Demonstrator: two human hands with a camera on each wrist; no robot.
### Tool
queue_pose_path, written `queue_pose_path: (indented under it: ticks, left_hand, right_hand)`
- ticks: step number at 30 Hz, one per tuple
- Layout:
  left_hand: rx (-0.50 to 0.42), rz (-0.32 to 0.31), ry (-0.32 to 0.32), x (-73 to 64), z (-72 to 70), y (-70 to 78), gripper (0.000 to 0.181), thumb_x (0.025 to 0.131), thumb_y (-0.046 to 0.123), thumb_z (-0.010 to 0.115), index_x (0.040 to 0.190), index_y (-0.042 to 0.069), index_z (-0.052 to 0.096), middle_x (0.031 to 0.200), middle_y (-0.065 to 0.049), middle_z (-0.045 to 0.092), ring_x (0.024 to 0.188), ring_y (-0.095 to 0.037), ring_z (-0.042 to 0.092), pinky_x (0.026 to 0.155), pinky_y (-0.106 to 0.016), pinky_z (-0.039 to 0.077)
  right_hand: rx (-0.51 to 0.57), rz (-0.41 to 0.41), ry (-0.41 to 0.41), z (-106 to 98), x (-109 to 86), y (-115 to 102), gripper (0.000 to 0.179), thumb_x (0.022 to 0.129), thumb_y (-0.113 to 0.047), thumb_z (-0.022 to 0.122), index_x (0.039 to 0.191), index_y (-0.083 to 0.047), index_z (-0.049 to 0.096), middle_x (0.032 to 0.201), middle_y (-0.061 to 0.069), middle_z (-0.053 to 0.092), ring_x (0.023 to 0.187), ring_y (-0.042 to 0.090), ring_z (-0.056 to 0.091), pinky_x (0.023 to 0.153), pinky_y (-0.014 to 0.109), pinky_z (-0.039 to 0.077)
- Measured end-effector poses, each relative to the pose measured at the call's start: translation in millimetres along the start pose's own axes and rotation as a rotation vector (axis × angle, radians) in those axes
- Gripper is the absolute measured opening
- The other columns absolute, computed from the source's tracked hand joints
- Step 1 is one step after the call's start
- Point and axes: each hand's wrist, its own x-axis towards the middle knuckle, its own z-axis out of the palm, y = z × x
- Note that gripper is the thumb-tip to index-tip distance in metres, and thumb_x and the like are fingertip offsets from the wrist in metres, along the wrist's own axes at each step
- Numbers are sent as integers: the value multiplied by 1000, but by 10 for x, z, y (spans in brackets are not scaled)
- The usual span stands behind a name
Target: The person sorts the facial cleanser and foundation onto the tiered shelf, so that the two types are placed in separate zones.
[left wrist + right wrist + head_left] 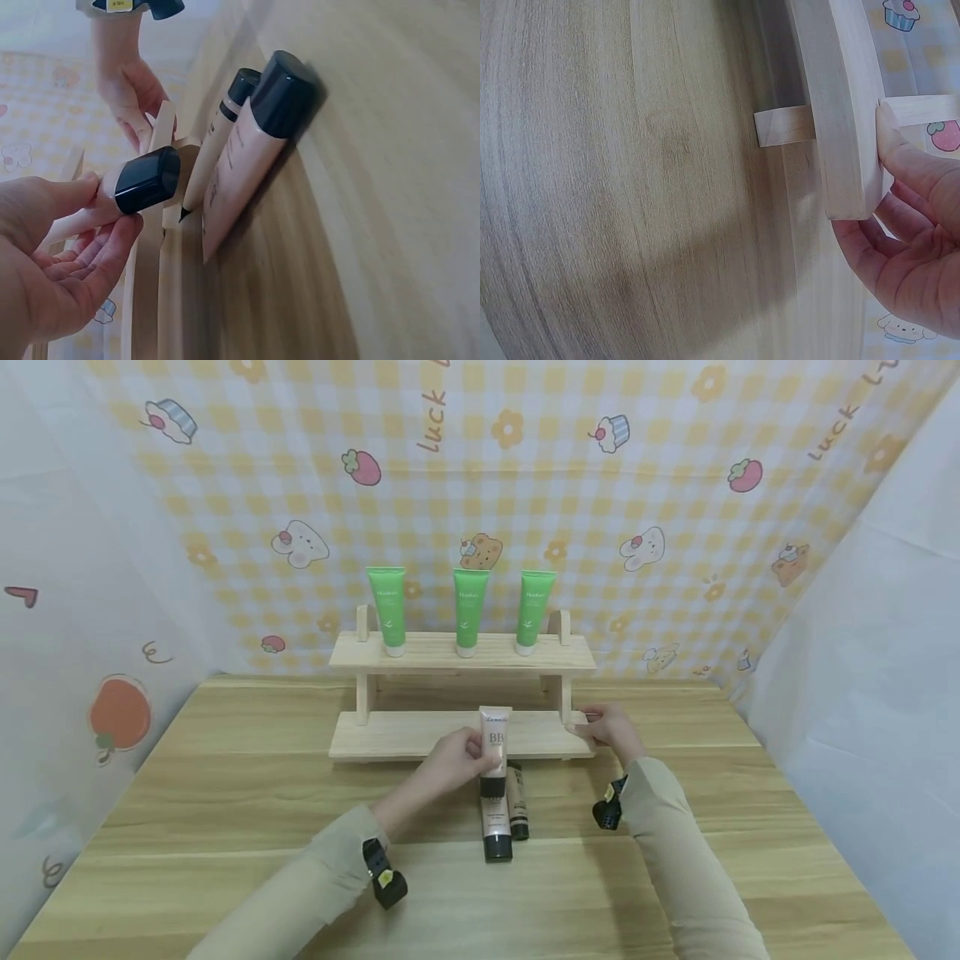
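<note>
My left hand (455, 763) pinches a pale pink BB cream tube (494, 737) with a black cap, held cap down in front of the lower board of a two-tier wooden shelf (405, 735). In the left wrist view its black cap (148, 180) points away from the palm. My right hand (611, 731) grips the right end of that lower board, thumb on top and fingers beneath, as the right wrist view shows with the board end (847, 150). Another pink tube (496, 828) and a slimmer tan tube (517, 802) lie side by side on the table before the shelf.
Three green tubes, left (388, 610), middle (469, 610) and right (533, 610), stand on white caps along the upper board (435, 647). A checked cloth (480, 468) hangs behind the wood-grain table (247, 793), with white cloth at both sides.
</note>
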Motion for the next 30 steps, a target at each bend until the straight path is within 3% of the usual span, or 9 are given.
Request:
queue_pose_path:
  ticks: [4,11,18,25,30]
  left_hand:
    - [-20,27,12,95,36,55,37,82,25,67,107,1,56,95,-10,63,81,-17,60,66,-25,53]
    - [-22,77,44,255,77,147,39,84,26,65,115,2,57,98,-9,63,86,-18,60,68,-24,53]
    - [-20,142,57,393,115,276,39,86,28,63,114,4,57,103,-10,63,95,-21,60,75,-27,53]
    - [-26,197,96,547,216,305,35,85,29,63,113,8,56,107,-7,63,96,-18,60,77,-25,52]
    - [-54,204,110,612,263,291,38,85,27,63,117,9,54,111,-7,62,99,-19,59,81,-28,52]
  right_hand:
    - [-2,11,12,26,-24,-30,61,84,-21,65,136,-3,40,139,23,39,112,26,55,72,22,51]
    - [4,12,19,36,-51,-46,60,84,-20,66,135,-2,40,137,23,42,107,24,57,70,20,50]
    - [13,5,36,30,-22,-19,58,84,-19,66,134,-1,42,136,25,42,93,16,58,62,16,47]
    - [-1,12,34,27,-36,-30,60,84,-19,65,135,-1,40,138,23,41,114,29,54,76,24,51]
    - [12,7,45,37,-23,-26,59,83,-18,67,134,-1,42,136,25,43,94,19,61,68,19,51]
